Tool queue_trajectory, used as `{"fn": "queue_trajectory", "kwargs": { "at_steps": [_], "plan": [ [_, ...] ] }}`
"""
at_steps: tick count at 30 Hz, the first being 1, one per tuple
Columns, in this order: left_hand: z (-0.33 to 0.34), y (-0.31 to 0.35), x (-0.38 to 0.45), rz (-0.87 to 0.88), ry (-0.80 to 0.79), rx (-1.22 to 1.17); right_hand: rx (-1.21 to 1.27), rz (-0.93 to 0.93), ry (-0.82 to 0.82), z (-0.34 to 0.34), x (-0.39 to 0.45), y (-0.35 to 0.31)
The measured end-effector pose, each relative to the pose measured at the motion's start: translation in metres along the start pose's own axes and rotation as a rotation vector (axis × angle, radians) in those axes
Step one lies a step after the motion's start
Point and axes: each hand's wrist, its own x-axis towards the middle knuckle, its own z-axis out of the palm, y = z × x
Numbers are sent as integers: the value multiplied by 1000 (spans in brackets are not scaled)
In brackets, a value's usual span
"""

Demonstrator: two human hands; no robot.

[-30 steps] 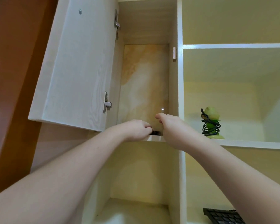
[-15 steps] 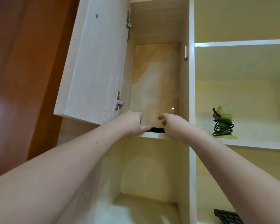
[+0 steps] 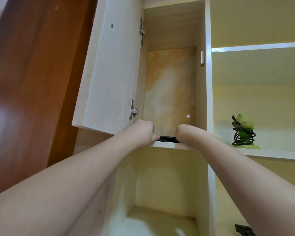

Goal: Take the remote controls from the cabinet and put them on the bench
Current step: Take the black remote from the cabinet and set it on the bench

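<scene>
Two bare forearms rise from the bottom of the view toward a high compartment, both stretched up and nearly straight. The left hand (image 3: 142,132) arrives first, knuckles uppermost, its fingers (image 3: 155,138) curled and pressed together over the front lip of the white wooden shelf board (image 3: 165,144), with one fingertip touching the left end of a flat black remote control (image 3: 167,139). The right hand (image 3: 186,134) comes in from the other side, wrist bent so that its fingers drop out of sight behind the hand; whether they are spread or already pinching the remote cannot be told. The remote lies flat at the very front of the shelf, directly between the two hands, its long axis running left to right along the edge, so each hand meets one end of it and neither is clearly nearer. Only a thin dark sliver of it shows, and whether more than one remote lies there cannot be made out. Judging from this, the lift has yet to happen. To the left hangs the open pale wood-grain cabinet door (image 3: 107,74); behind the remote stands the cabinet's marbled beige back panel (image 3: 170,86).
</scene>
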Motion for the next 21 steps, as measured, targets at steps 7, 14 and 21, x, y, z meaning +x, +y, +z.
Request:
{"fn": "queue_trajectory", "kwargs": {
  "at_steps": [7,14,21],
  "plan": [
    [-6,1,-14,19,31,29,33,36,-47,-2,10,2],
    [-9,2,-28,70,85,47,650,90,25,-3,10,11],
    [-1,-1,-48,72,200,-59,979,102,139,-11,-4,3]
  ]
}}
